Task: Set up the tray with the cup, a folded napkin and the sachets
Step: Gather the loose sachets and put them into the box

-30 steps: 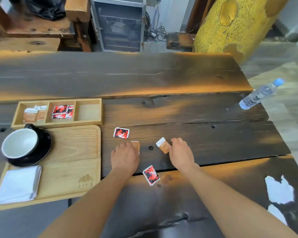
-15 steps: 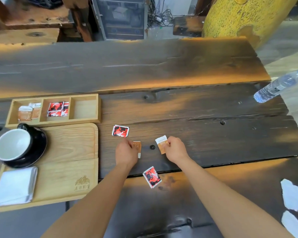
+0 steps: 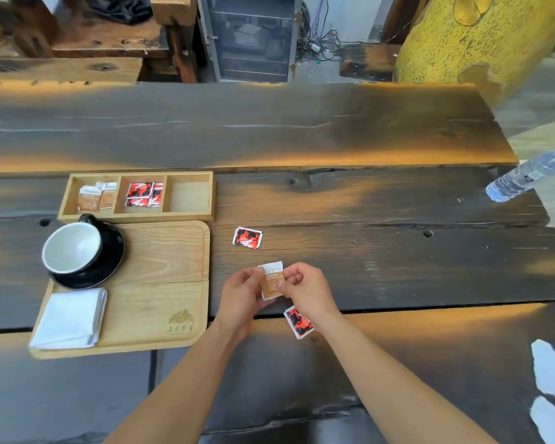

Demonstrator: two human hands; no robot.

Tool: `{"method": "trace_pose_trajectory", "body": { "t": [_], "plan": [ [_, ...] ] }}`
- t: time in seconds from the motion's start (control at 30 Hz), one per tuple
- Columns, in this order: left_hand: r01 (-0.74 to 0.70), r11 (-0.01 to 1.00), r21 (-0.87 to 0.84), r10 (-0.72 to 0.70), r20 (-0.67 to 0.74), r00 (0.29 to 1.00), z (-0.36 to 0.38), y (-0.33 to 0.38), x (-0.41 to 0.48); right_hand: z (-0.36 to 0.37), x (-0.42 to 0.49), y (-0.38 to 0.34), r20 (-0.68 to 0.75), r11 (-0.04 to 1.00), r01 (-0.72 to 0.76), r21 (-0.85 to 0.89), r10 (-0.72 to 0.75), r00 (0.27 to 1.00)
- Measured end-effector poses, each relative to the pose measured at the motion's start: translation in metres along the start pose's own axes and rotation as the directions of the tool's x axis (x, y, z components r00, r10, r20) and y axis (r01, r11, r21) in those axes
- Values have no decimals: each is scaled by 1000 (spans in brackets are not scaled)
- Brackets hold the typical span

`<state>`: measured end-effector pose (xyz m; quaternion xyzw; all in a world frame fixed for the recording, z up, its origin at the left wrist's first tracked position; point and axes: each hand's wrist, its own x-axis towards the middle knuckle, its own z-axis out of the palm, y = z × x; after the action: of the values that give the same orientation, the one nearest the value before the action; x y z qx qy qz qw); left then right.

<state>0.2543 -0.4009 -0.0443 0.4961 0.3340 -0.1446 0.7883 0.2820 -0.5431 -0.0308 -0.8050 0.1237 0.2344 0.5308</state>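
We see the dark plank table (image 3: 382, 267) carrying the wooden tray (image 3: 161, 277), with the cup (image 3: 72, 249) and folded napkin (image 3: 69, 318) on its left part. Behind the tray sits a three-part organiser (image 3: 189, 213). Right of the tray, our left hand (image 3: 241, 299) and right hand (image 3: 308, 294) pinch brown sachets (image 3: 272, 281) together; how many we cannot tell. One red sachet (image 3: 247, 237) lies farther back; another red sachet (image 3: 297, 322) is half hidden under the right wrist.
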Motion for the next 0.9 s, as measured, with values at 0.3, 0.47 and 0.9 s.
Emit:
{"method": "trace_pose_trajectory", "body": {
  "t": [0.3, 0.47, 0.9],
  "plan": [
    [-50, 996, 81, 58, -106, 993, -25, 0, -12, -15, -8, 32, -62, 930, -90, -356, 73, 995],
    [-55, 995, 88, 66, -124, 990, -40, -1, -17, -9, -22, 60, -76, 722, -106, -684, 73, 994],
    [-31, 999, 32, 36, -162, 986, -69, 9, -26, 5, -8, 46, -50, 906, -110, -408, 98, 994]
  ]
}}
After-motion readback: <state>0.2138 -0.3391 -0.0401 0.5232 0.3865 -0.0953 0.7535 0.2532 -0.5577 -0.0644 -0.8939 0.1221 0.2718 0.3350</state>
